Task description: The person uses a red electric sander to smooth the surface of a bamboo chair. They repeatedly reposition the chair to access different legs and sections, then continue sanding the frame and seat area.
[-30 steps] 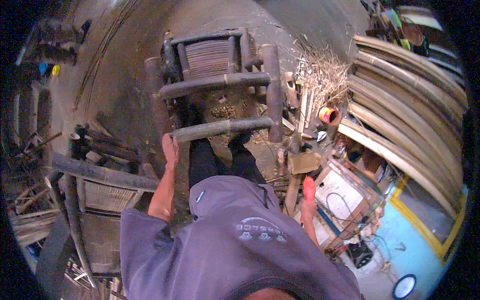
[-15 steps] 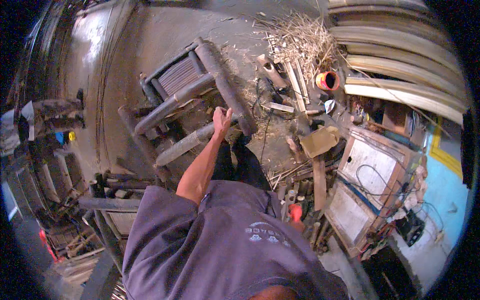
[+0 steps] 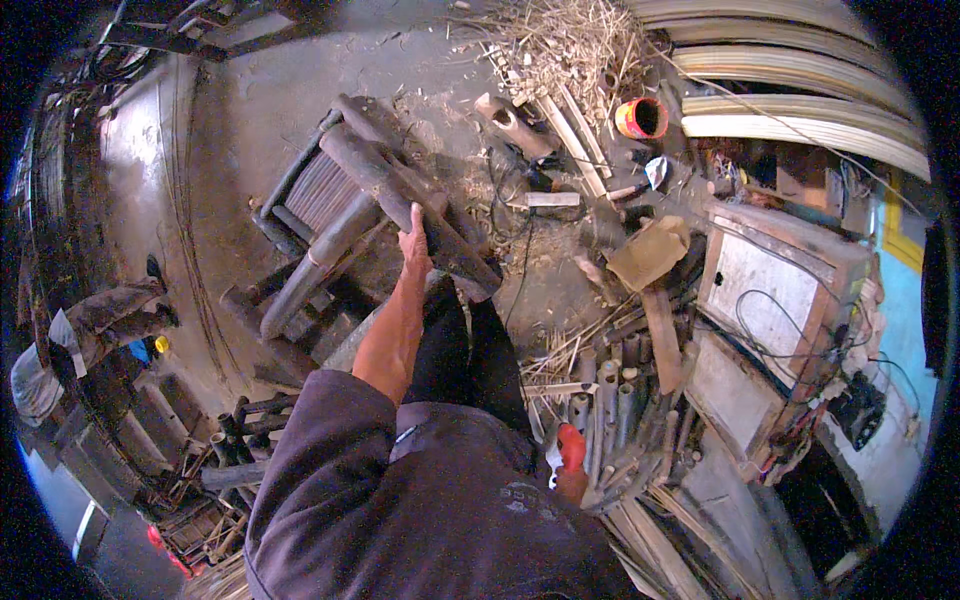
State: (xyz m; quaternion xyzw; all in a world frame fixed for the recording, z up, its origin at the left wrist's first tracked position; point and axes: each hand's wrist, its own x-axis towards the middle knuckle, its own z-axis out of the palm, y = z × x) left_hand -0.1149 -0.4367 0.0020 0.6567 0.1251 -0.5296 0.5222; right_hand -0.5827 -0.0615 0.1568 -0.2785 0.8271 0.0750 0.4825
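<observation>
A dark bamboo chair [image 3: 345, 235] with thick round poles and a slatted panel stands tilted ahead of my legs. My left hand [image 3: 414, 243] is closed on its thick near-right pole, my arm stretched forward. Low at my right side is my right hand [image 3: 571, 480], mostly hidden by my shirt. A red thing [image 3: 571, 447] with a pale part beside it is at this hand; whether it is a tool handle or a glove is unclear. Several bamboo tubes [image 3: 625, 415] stand just right of that hand.
Wood shavings [image 3: 570, 50] heap at the far side, near an orange-red bucket [image 3: 641, 118]. Cut bamboo pieces and a cable [image 3: 528, 265] lie on the floor. Long split bamboo [image 3: 800, 117] is stacked far right. A wooden cabinet [image 3: 760, 290] stands to the right; more bamboo frames crowd the left.
My left hand has moved slightly left and taken hold of the chair's thick pole. The chair has turned and tilted. My view has shifted, and the red thing shows lower, nearer my body.
</observation>
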